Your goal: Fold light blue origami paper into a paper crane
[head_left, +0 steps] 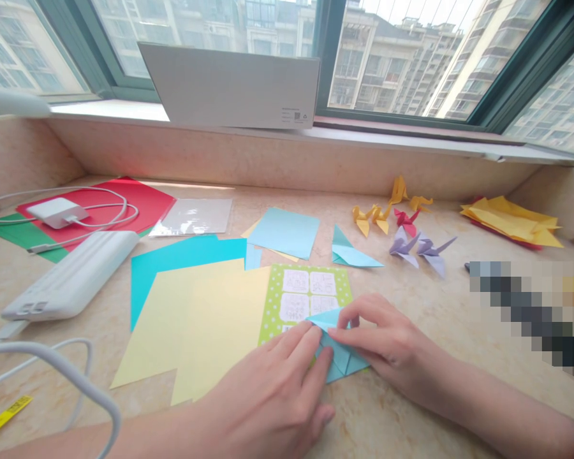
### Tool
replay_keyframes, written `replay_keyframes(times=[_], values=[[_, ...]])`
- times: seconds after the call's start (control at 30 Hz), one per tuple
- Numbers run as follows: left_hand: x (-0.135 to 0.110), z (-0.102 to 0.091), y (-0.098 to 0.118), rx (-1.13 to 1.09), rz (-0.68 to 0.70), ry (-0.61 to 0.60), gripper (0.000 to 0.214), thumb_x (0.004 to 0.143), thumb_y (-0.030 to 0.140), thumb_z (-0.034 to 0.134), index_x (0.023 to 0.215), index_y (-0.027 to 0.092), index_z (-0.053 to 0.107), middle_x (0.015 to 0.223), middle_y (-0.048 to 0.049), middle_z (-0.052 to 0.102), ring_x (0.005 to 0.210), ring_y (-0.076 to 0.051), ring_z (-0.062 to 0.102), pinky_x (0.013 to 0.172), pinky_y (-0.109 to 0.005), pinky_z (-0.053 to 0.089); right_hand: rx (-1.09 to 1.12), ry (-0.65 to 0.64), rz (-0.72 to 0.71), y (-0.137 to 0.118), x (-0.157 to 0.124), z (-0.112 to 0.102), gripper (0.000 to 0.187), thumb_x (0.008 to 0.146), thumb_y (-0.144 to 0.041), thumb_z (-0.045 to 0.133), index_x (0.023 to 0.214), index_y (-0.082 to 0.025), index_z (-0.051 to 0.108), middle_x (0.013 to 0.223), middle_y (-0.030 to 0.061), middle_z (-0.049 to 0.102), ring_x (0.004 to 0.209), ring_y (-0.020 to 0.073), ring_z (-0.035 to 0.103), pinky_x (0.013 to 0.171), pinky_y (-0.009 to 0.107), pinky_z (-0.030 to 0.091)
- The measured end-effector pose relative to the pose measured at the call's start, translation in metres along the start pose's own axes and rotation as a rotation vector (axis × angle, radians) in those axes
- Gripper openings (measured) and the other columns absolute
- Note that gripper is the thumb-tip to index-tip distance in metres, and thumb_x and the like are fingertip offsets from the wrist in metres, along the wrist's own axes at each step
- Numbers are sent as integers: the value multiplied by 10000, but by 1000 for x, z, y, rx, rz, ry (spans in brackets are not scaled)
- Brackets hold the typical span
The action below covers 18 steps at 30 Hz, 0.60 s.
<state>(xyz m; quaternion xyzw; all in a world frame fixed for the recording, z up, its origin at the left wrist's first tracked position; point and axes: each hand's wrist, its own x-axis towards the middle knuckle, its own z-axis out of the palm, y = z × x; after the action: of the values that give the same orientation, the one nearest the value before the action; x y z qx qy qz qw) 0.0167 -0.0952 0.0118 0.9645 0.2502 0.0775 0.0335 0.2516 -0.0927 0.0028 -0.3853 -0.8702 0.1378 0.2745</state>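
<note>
A light-blue sheet of origami paper (345,363), partly folded with crease lines, lies over the lower part of a green dotted card (273,299). My left hand (280,382) rests palm down at its left side, fingers stretched out with the tips on the paper. From the right, my right hand (392,335) pinches the paper's upper flap between thumb and fingers. Both hands cover parts of the sheet. Just beyond stand another folded light-blue piece (354,252) and flat light-blue squares (284,231).
Pale yellow sheets (196,319) overlap turquoise paper (146,274) on the left. A white power bank (71,274), cables and a charger (60,211) lie farther left. Folded cranes in yellow, red and lilac (404,245) stand back right, near yellow paper (511,220). A dark blurred object (530,312) lies right.
</note>
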Motion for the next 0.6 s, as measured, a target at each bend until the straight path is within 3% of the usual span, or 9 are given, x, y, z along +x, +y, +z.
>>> replay_keyframes(times=[0.3, 0.6], values=[[-1, -7, -8, -23, 57, 17, 523, 972, 429, 434, 1348, 71, 505, 1405, -196, 524, 1344, -331, 454, 1117, -451, 391, -71, -70, -134, 0, 1, -4, 256, 976, -105, 476, 1110, -168, 685, 962, 80, 649, 887, 186, 575, 808, 342, 488], [-4, -1, -11, -6, 108, -32, 537, 998, 419, 382, 1394, 66, 466, 1435, -214, 505, 1356, -333, 457, 1121, -466, 389, -141, -265, -90, -11, -3, -21, 273, 955, -130, 487, 1142, -186, 678, 1052, 76, 682, 1003, 208, 606, 993, 419, 425]])
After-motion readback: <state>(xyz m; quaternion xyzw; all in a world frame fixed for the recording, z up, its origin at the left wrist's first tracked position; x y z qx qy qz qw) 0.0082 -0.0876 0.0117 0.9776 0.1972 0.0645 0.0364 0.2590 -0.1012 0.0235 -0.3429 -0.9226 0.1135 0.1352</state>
